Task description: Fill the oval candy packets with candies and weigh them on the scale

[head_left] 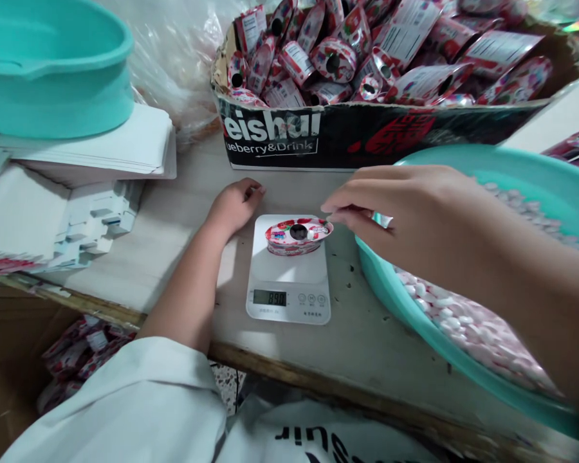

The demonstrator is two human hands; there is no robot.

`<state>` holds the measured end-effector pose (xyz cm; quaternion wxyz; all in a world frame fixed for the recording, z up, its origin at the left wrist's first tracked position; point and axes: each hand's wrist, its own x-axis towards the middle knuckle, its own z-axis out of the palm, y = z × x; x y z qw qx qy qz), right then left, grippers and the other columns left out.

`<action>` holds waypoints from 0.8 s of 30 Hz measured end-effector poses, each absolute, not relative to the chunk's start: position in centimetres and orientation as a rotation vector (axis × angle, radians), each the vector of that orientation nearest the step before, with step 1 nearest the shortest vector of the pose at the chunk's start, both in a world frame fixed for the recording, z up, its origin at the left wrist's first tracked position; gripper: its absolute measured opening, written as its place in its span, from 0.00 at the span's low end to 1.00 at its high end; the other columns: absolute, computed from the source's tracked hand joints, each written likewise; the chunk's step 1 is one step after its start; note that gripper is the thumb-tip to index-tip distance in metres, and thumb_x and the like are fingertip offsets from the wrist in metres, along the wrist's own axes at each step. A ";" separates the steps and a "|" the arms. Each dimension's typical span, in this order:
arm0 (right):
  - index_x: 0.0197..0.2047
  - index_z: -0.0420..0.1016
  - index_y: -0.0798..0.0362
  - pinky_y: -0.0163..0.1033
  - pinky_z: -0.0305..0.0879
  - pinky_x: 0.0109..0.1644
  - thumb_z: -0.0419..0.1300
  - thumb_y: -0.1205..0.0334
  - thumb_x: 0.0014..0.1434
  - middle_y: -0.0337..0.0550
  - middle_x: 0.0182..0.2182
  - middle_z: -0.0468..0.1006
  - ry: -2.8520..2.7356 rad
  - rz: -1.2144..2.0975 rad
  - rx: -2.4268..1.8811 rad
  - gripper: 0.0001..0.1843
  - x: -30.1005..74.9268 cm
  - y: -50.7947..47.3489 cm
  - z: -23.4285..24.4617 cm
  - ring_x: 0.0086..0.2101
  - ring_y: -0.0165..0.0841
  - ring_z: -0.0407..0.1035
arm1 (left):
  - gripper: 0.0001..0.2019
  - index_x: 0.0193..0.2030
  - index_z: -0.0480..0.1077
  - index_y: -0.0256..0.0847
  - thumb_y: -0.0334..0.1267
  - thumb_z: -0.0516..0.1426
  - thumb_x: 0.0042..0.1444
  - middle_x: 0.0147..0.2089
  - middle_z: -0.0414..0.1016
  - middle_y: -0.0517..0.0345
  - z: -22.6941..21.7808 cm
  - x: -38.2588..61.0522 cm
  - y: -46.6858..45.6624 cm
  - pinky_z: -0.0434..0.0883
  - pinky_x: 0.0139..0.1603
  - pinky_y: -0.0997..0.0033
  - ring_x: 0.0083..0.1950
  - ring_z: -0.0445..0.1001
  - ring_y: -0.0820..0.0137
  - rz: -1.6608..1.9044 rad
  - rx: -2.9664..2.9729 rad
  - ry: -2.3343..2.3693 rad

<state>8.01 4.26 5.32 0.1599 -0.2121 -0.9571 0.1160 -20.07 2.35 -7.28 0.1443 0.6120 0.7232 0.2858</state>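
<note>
A small white kitchen scale (pixel 289 283) sits on the table in front of me, its display lit. A red printed pouch (pixel 298 236) with a round dark opening on top stands on its platform. My right hand (pixel 405 212) hovers just right of the pouch, over the rim of a teal basin (pixel 535 173), fingers pinched together on something small I cannot make out. My left hand (pixel 235 204) rests on the table just left of the scale, fingers curled in with nothing visible in them.
The teal basin holds many small white and pink candies (pixel 468 321). A cardboard box (pixel 367 132) behind the scale is full of the same red pouches. At the left lie stacked flat white cartons (pixel 77 193) under another teal basin (pixel 53 71). More pouches lie below the table's edge.
</note>
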 end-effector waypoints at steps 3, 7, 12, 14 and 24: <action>0.38 0.81 0.49 0.39 0.56 0.38 0.52 0.65 0.67 0.44 0.36 0.79 -2.734 0.396 -0.584 0.14 8.1 4.0 5.5 0.33 0.34 0.69 | 0.18 0.47 0.78 0.38 0.49 0.53 0.66 0.41 0.81 0.49 -7.4 -20.2 2.4 0.68 0.41 0.66 0.39 0.75 0.63 0.834 1.777 2.064; 0.40 0.81 0.50 0.38 0.56 0.38 0.54 0.67 0.66 0.45 0.36 0.79 -2.811 0.473 -0.563 0.13 7.8 3.6 4.9 0.33 0.33 0.69 | 0.18 0.45 0.78 0.37 0.48 0.54 0.65 0.40 0.81 0.49 -7.6 -20.4 2.6 0.67 0.40 0.66 0.39 0.75 0.63 0.863 1.799 2.041; 0.49 0.80 0.53 0.35 0.55 0.36 0.52 0.72 0.66 0.45 0.38 0.77 -2.941 0.367 -0.593 0.17 7.4 3.4 4.1 0.32 0.30 0.68 | 0.18 0.46 0.78 0.36 0.47 0.54 0.65 0.40 0.81 0.50 -7.4 -20.4 2.6 0.67 0.40 0.66 0.38 0.74 0.64 0.852 1.805 2.023; 0.51 0.79 0.52 0.35 0.54 0.36 0.51 0.73 0.66 0.45 0.38 0.76 -2.986 0.341 -0.638 0.19 7.3 3.3 4.0 0.32 0.29 0.68 | 0.17 0.46 0.78 0.36 0.47 0.53 0.65 0.40 0.81 0.50 -7.4 -20.3 2.6 0.67 0.40 0.66 0.39 0.74 0.64 0.838 1.812 2.028; 0.44 0.80 0.51 0.34 0.57 0.36 0.49 0.73 0.65 0.46 0.43 0.76 -3.078 0.330 -0.729 0.18 7.0 3.0 4.1 0.32 0.28 0.67 | 0.17 0.44 0.78 0.36 0.47 0.53 0.65 0.40 0.81 0.49 -7.2 -20.3 2.6 0.65 0.39 0.66 0.39 0.74 0.64 0.814 1.820 2.021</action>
